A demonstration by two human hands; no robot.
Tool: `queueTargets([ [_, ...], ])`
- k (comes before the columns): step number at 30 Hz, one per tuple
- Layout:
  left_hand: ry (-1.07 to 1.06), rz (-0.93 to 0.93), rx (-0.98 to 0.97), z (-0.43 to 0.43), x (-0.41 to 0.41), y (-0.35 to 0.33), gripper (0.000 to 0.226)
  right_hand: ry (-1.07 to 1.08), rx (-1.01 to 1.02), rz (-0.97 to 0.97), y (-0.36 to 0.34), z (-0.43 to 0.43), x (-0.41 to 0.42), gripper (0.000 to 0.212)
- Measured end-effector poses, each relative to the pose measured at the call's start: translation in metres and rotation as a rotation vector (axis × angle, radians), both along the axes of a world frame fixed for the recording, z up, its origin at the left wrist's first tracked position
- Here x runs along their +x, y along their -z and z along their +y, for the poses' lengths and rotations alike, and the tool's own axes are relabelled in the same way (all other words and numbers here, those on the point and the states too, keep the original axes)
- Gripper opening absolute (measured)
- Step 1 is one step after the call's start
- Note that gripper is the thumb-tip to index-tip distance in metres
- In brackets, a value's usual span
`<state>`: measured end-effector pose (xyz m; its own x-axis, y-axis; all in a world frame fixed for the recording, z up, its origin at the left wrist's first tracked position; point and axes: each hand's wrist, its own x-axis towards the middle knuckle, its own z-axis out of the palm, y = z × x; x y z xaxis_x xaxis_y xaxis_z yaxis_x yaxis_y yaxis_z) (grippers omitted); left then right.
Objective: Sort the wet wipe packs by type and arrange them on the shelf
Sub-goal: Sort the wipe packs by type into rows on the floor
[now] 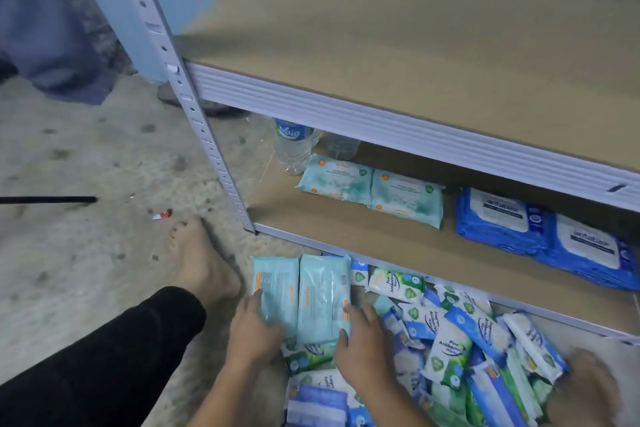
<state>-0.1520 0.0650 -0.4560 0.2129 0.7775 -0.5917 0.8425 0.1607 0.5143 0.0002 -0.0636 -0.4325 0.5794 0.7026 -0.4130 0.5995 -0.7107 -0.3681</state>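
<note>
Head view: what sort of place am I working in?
Likely a storeroom: grey metal shelving rack with brown fibreboard shelves, bare rough concrete floor, and a heap of mixed wet wipe packs on it.

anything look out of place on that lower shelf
Yes: a water bottle stands at the left end of the lower shelf, beside the teal wipe packs; it is not a wipe pack.

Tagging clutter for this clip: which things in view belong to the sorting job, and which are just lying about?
Job: left hand and right hand gripping two teal packs; mixed pack pile; shelved teal packs; shelved blue packs; lower shelf.
Lying about: water bottle; red scrap; black rod.
</note>
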Motion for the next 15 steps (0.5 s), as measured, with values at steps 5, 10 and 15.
queueTargets([
  [5, 0.087, 0.080, 0.061, -0.004, 0.015, 0.024, 0.077, 0.009, -0.193, 0.008, 0.018, 0.045, -0.009, 0.071],
  [10, 0.170, 0.124, 0.034, -0.007, 0.019, 0.042, 0.107, -0.005, -0.320, -0.007, 0.027, 0.058, -0.016, 0.101],
  [15, 0.167, 0.111, 0.094, -0.010, 0.015, 0.045, 0.108, -0.074, -0.367, -0.017, 0.031, 0.059, -0.015, 0.119],
])
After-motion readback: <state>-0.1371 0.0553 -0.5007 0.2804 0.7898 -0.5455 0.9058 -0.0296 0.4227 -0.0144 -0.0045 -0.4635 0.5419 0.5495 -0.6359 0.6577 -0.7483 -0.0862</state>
